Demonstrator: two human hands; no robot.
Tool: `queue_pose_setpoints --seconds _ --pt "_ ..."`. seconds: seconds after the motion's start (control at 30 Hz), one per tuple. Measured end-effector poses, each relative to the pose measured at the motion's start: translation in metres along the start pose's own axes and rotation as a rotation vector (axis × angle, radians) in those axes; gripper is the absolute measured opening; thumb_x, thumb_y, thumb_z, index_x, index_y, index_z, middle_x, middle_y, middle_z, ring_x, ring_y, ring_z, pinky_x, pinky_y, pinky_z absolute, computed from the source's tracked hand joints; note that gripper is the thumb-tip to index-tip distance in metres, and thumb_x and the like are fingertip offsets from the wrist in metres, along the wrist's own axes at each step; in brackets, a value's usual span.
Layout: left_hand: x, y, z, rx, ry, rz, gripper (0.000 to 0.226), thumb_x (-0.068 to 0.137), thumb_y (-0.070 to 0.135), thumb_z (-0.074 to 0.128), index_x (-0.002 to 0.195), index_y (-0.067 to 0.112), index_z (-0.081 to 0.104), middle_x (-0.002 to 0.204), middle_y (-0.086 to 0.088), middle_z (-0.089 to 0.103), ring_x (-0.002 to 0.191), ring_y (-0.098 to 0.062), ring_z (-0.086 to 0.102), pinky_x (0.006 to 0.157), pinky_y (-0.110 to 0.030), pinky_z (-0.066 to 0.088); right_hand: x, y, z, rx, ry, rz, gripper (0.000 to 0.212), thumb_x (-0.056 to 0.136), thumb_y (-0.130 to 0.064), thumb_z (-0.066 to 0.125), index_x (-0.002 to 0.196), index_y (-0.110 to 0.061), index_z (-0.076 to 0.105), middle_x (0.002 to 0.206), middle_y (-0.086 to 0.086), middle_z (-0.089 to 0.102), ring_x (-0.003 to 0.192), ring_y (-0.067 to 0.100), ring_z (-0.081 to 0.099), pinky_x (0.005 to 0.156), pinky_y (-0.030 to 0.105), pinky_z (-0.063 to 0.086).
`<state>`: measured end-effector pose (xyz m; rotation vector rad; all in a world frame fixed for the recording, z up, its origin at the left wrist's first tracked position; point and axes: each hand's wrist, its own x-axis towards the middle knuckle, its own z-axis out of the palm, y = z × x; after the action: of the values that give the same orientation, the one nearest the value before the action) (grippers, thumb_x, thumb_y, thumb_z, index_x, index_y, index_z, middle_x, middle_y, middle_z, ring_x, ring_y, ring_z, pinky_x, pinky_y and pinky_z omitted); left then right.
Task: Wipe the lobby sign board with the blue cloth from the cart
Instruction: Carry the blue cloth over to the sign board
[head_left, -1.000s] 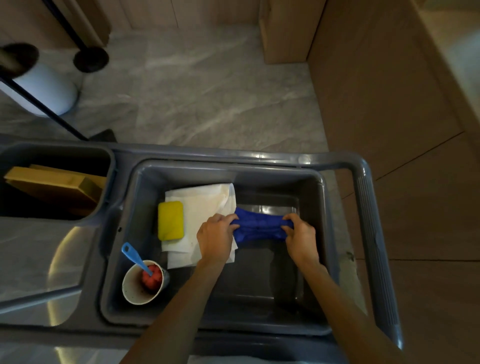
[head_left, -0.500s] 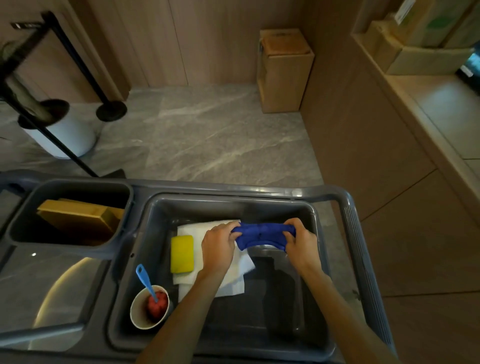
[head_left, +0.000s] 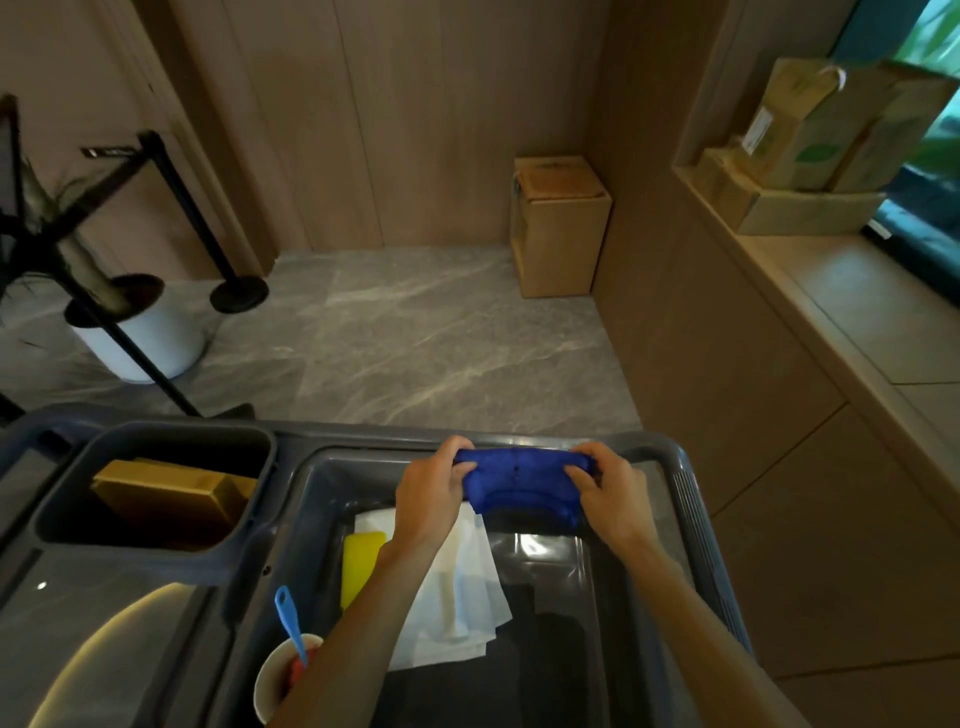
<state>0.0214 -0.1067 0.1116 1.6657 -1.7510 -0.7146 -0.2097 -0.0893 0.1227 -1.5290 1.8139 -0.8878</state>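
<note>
Grey cleaning cart (head_left: 691, 499) below, deep bin open under the grip. White cloth (head_left: 457, 587) and yellow sponge (head_left: 361, 566) lying in the bin below and left of the grip. Blue cloth (head_left: 522, 480) clear of the bin floor, level with the far rim, long axis left-to-right. Clamped at 2 ends: left hand (head_left: 431, 493), right hand (head_left: 613, 491), both closed on fabric, equally near. Sign board not in view; likely the stand to the far left.
</note>
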Motion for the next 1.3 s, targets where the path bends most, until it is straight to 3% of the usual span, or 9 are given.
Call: queue_pose_setpoints --seconds 0.17,0.4,0.57,0.7,0.8,0.93,1.1,1.2,1.3 --pt "0.022 0.026 -0.024 -0.236 0.041 0.015 0.020 0.094 0.007 0.062 0.101 0.025 0.068 0.094 0.005 0.073 0.088 -0.001 0.068 0.079 -0.013 0.050 0.013 -0.029 -0.028 0.053 0.012 -0.054 0.016 0.095 -0.017 0.065 0.111 -0.018 0.067 0.091 -0.009 0.069 0.083 -0.001 0.065 0.064 0.006 0.049" --pt "0.049 0.064 -0.058 -0.328 0.121 0.057 0.020 0.090 0.004 0.068 0.101 0.020 0.071 0.083 0.023 0.067 0.076 0.018 0.063 0.068 0.000 0.045 0.033 -0.074 -0.067 0.042 0.008 -0.154 0.015 0.096 -0.018 0.064 0.111 -0.018 0.067 0.089 -0.009 0.069 0.082 0.002 0.067 0.063 0.011 0.050" --pt "0.066 0.095 -0.086 -0.369 0.160 0.075 0.026 0.088 0.005 0.071 0.088 0.031 0.069 0.079 0.020 0.070 0.072 0.014 0.065 0.069 -0.003 0.047 0.045 -0.104 -0.092 0.030 0.035 -0.220 0.018 0.096 -0.020 0.063 0.114 -0.019 0.067 0.093 -0.007 0.072 0.084 0.003 0.069 0.067 0.015 0.055" --pt "0.069 0.115 -0.110 -0.579 0.108 0.029 0.028 0.090 -0.001 0.068 0.089 0.028 0.071 0.085 -0.003 0.076 0.080 -0.012 0.072 0.078 -0.025 0.058 0.049 -0.124 -0.106 0.073 0.078 -0.260 0.015 0.096 -0.020 0.064 0.109 -0.021 0.071 0.092 -0.005 0.075 0.084 0.008 0.071 0.079 0.033 0.062" --pt "0.067 0.126 -0.125 -0.601 0.119 0.056 0.028 0.091 -0.002 0.066 0.091 0.025 0.071 0.085 -0.005 0.075 0.078 -0.012 0.072 0.072 -0.021 0.057 0.050 -0.136 -0.111 0.086 0.084 -0.291 0.016 0.096 -0.018 0.064 0.110 -0.020 0.072 0.093 -0.005 0.075 0.087 0.009 0.072 0.080 0.035 0.062" --pt "0.063 0.130 -0.138 -0.512 0.196 0.044 0.020 0.092 0.000 0.066 0.103 0.014 0.074 0.088 -0.004 0.076 0.076 -0.006 0.072 0.066 -0.010 0.053 0.053 -0.151 -0.112 0.038 0.066 -0.346 0.013 0.096 -0.016 0.063 0.107 -0.021 0.070 0.092 -0.007 0.073 0.088 0.008 0.070 0.075 0.024 0.058" --pt "0.049 0.123 -0.151 -0.379 0.272 0.020 0.021 0.091 0.004 0.068 0.108 0.014 0.075 0.094 -0.002 0.077 0.090 -0.011 0.071 0.084 -0.021 0.054 0.055 -0.165 -0.103 0.020 0.056 -0.380 0.013 0.095 -0.012 0.063 0.102 -0.021 0.070 0.087 -0.006 0.072 0.083 0.004 0.067 0.061 0.010 0.048" --pt "0.036 0.114 -0.161 -0.359 0.319 -0.004 0.020 0.091 0.004 0.068 0.105 0.016 0.076 0.094 -0.001 0.076 0.090 -0.010 0.070 0.085 -0.023 0.053 0.054 -0.172 -0.091 0.023 0.021 -0.416 0.011 0.094 -0.010 0.065 0.101 -0.016 0.071 0.086 0.000 0.073 0.083 0.013 0.068 0.068 0.025 0.054" --pt "0.021 0.101 -0.171 -0.347 0.379 -0.027 0.024 0.091 0.003 0.068 0.094 0.026 0.073 0.084 0.012 0.072 0.077 0.009 0.066 0.074 -0.010 0.050 0.055 -0.180 -0.073 0.010 -0.027 -0.448 0.011 0.093 -0.010 0.066 0.102 -0.012 0.072 0.088 0.005 0.074 0.084 0.021 0.069 0.075 0.039 0.057"
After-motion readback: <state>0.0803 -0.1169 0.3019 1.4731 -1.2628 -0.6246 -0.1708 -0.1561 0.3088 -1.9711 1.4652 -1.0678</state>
